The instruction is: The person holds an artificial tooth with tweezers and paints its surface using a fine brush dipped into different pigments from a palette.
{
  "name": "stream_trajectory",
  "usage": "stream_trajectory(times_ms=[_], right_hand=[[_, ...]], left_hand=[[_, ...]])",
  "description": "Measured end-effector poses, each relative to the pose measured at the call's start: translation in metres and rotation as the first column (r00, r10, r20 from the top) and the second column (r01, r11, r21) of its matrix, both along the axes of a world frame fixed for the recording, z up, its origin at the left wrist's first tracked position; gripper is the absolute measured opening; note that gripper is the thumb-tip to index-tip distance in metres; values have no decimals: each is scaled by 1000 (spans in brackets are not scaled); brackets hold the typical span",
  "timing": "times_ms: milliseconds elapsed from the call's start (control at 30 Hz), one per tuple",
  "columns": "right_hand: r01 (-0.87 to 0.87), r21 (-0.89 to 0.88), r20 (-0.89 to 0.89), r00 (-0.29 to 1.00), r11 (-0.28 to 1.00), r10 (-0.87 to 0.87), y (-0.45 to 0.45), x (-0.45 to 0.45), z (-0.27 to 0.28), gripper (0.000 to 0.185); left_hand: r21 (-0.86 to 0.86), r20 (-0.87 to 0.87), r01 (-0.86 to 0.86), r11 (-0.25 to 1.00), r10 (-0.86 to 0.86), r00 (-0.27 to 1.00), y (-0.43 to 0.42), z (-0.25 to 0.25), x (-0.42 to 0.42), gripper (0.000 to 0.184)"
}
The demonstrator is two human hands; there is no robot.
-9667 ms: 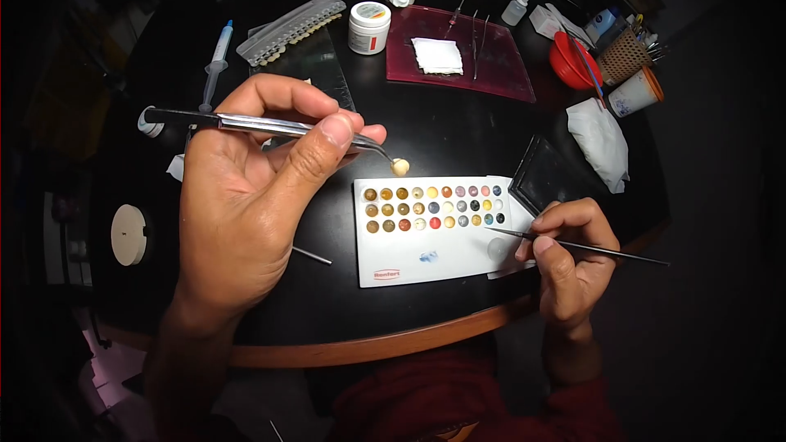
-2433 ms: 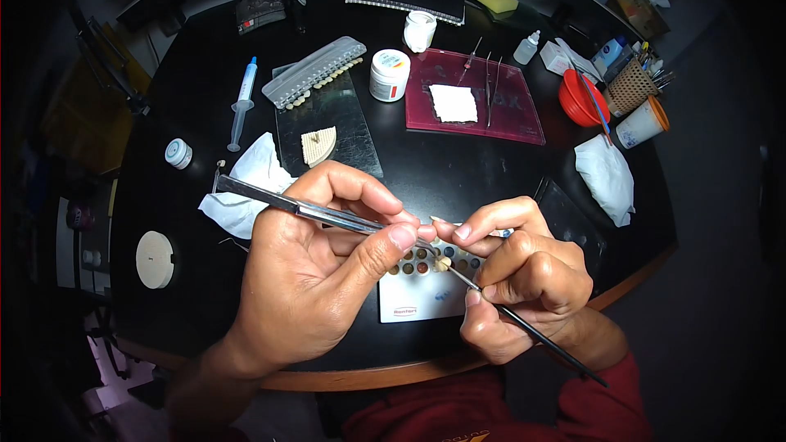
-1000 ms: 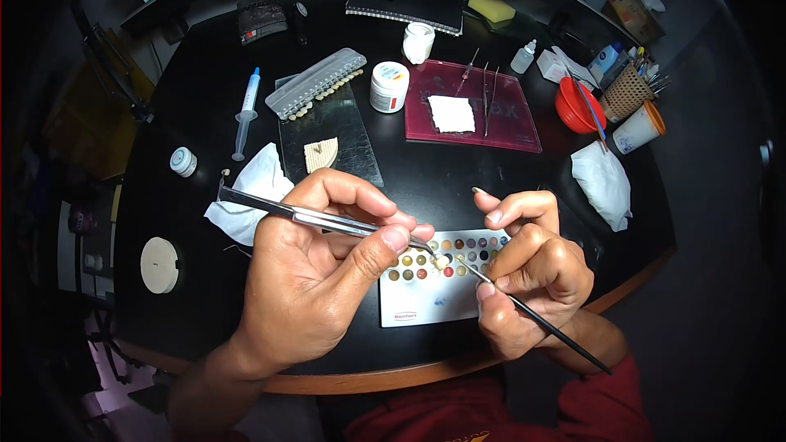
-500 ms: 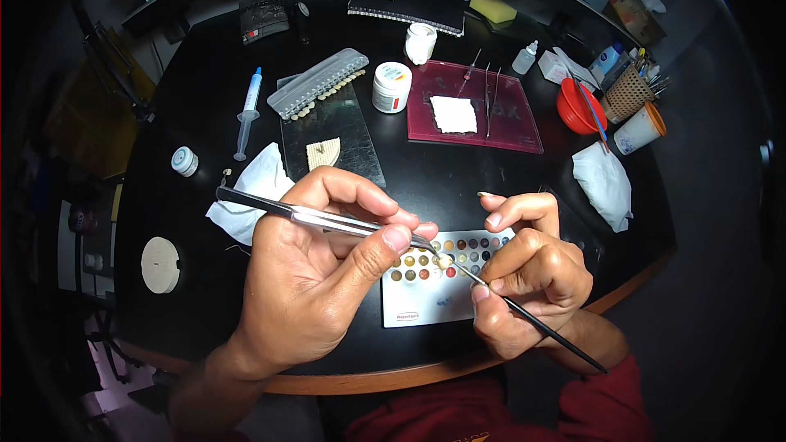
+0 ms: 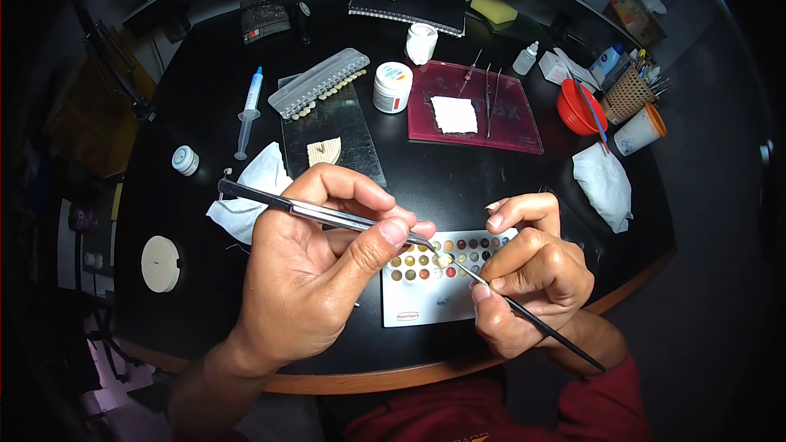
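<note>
My left hand (image 5: 307,278) pinches a pair of tweezers (image 5: 319,213) with a bent tip. At that tip sits a small cream-coloured dental crown (image 5: 444,261). My right hand (image 5: 536,278) is closed around a thin black-handled brush (image 5: 540,326), its tip at the crown; whether it touches cannot be made out. Beneath both hands lies a white palette (image 5: 417,303) with rows of coloured wells, partly covered by my right fingers.
Ahead are a shade guide (image 5: 319,83), a white jar (image 5: 393,87), a burgundy plate (image 5: 512,127) bearing a white pad (image 5: 454,115), and a red bowl (image 5: 575,108). To the left lie a syringe (image 5: 249,119), a tissue (image 5: 246,205) and a round beige disc (image 5: 160,264).
Hardly anything differs. The tweezers' tip and crown have shifted very slightly, and the brush tip stays at the crown.
</note>
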State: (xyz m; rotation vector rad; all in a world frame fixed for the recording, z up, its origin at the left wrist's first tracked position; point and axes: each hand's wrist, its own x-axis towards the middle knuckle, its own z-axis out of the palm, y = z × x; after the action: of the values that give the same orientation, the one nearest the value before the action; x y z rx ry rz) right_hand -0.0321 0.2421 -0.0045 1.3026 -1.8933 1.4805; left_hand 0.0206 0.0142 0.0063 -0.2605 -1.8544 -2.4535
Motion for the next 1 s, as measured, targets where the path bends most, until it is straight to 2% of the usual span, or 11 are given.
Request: stream_trajectory(times_ms=[767,1000], right_hand=[[18,-31,-29,999,999,-19,3,1,1,25],[16,-36,-25,1000,999,-17,3,0,1,24]], left_hand=[[-17,23,-11,1000,12,1000,0,2,1,17],[57,92,-18,998,12,996,1,4,0,19]])
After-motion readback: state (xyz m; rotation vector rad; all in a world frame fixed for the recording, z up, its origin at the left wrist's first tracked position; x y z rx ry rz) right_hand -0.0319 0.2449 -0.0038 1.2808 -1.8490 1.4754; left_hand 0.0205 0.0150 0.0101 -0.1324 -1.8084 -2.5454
